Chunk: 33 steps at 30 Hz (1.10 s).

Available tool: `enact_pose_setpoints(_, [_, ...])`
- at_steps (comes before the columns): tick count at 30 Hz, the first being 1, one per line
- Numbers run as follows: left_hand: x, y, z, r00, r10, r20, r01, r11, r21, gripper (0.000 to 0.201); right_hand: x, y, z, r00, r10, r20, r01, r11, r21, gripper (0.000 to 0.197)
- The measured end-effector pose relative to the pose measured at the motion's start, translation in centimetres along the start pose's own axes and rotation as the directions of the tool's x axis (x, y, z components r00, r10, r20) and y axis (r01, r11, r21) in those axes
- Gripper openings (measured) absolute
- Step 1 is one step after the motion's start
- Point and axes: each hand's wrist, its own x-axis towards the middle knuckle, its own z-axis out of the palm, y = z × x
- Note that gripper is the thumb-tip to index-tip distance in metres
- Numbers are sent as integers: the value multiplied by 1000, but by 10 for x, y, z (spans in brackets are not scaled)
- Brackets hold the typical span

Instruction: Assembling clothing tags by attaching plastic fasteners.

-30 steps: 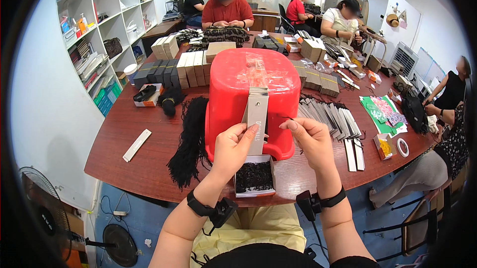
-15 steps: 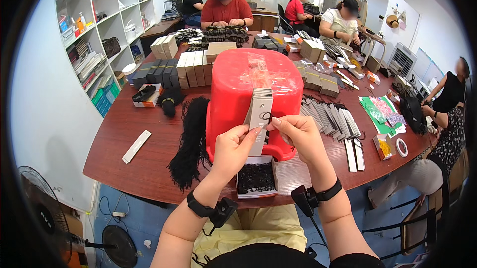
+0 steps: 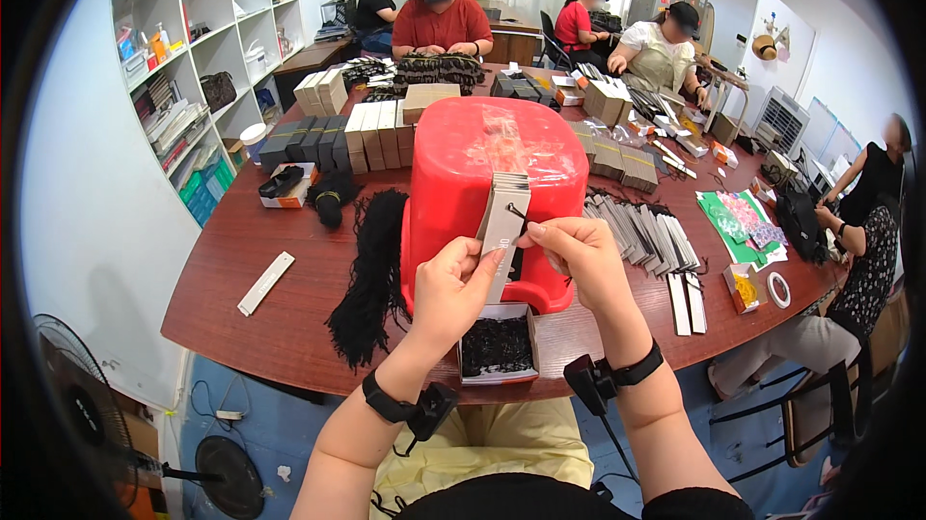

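A small stack of long pale-grey hang tags (image 3: 502,231) stands upright in front of an upturned red plastic tub (image 3: 453,163). My left hand (image 3: 451,284) grips the tags low down, thumb across the front one. Through the hole near the top of the front tag runs a thin black cord (image 3: 517,212). My right hand (image 3: 577,252) pinches that cord between thumb and finger, just right of the tags. Below my hands, at the table's front edge, lies an open white box (image 3: 498,375) of short black cords. A thick bundle of black cords (image 3: 371,274) hangs beside the tub.
One loose tag (image 3: 265,284) lies at left on the dark red table (image 3: 222,260). Rows of corded tags (image 3: 641,231) spread out right of the tub. Stacks of tags (image 3: 371,134) stand behind. Co-workers sit across the table. A fan (image 3: 87,404) stands at lower left.
The cord's round loop at the tag hole has drawn down into a small tight knot. My right hand has stayed close beside the tags.
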Motion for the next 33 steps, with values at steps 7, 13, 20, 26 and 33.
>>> enact_pose_setpoints(7, [0, -11, -4, 976, 180, 119, -171, 982, -81, 23, -10, 8, 7, 994, 76, 80, -85, 989, 117, 20])
enact_pose_setpoints(13, [0, -22, -12, 879, 387, 278, -425, 901, 91, 36, -16, 5, 7, 987, -34, 157, 28, 999, 44, 28])
enact_pose_setpoints(20, [-9, -22, -20, 870, 405, 282, -456, 879, 143, 33, 0, -6, 7, 1000, 13, 25, -14, 998, 68, 30])
enact_pose_setpoints(26, [-19, -15, -24, 864, 384, 324, -462, 862, 209, 30, 11, -12, 15, 996, -11, 85, 0, 993, 121, 17])
enact_pose_setpoints(33, [-39, -17, -23, 915, 147, 375, -156, 988, -7, 31, -1, -6, -6, 965, -260, -23, 250, 896, 368, 16])
